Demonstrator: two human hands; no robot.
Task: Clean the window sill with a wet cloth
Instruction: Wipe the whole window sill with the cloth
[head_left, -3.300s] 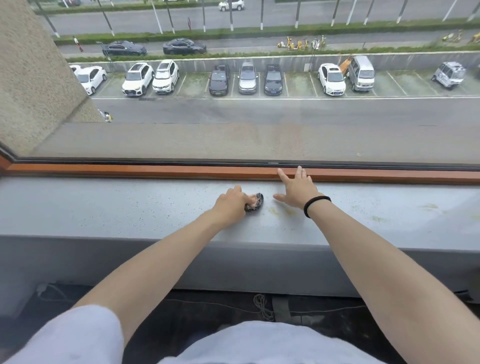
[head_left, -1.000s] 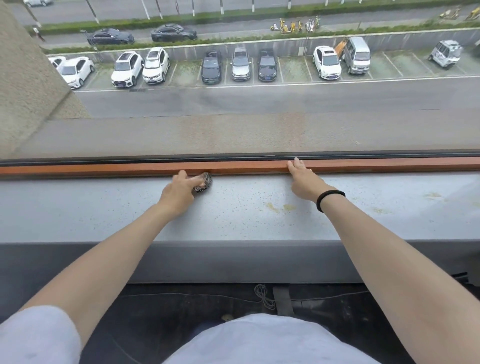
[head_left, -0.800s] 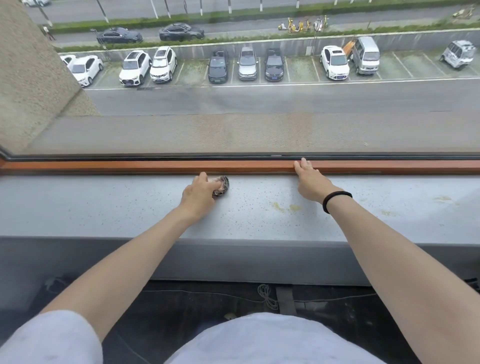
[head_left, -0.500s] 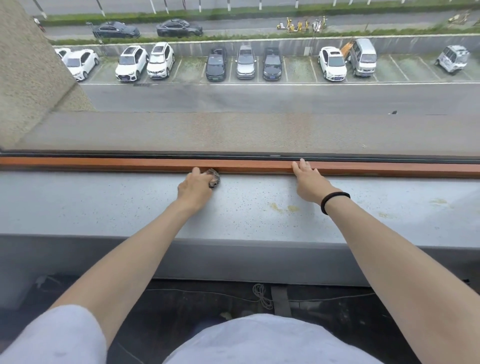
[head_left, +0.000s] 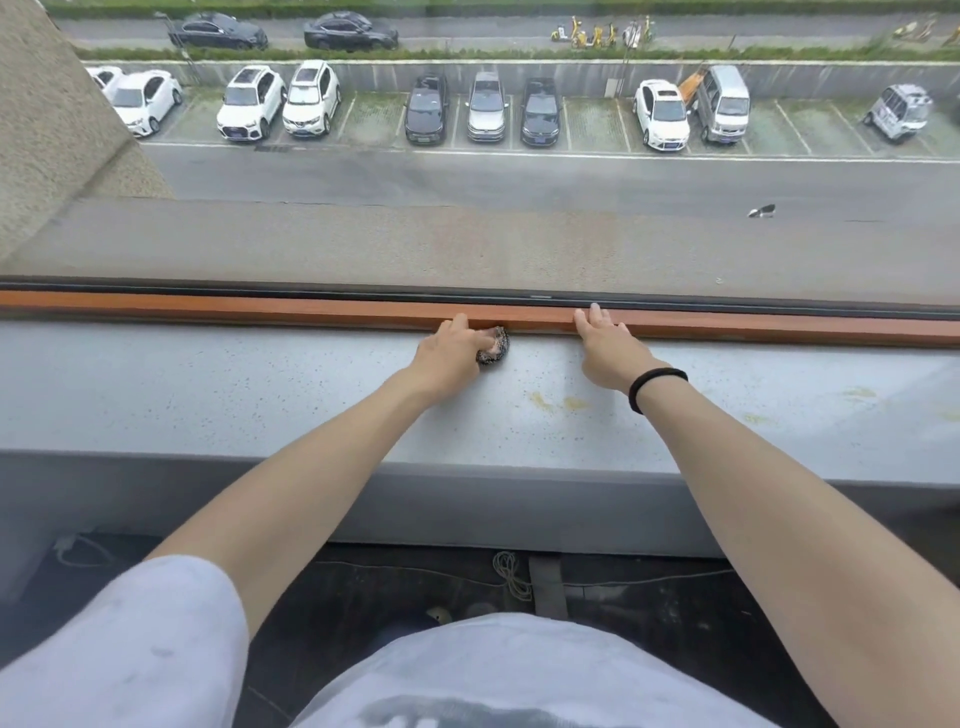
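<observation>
The grey speckled window sill (head_left: 260, 395) runs across the whole view below a brown wooden frame strip (head_left: 260, 306). My left hand (head_left: 452, 356) grips a small dark crumpled cloth (head_left: 494, 349) and holds it on the sill's far edge, right against the wooden strip. My right hand (head_left: 608, 348), with a black band on its wrist, rests flat on the sill with straight fingers reaching onto the strip. Yellowish stains (head_left: 558, 402) lie on the sill between the two hands, nearer to me.
More yellowish marks (head_left: 857, 395) sit on the sill at the right. The window glass (head_left: 467, 234) stands directly behind the wooden strip. Below the sill's front edge, cables (head_left: 511, 574) lie on a dark floor.
My left hand has slid the cloth to the right along the wooden strip, closer to my right hand. My right hand has stayed in place.
</observation>
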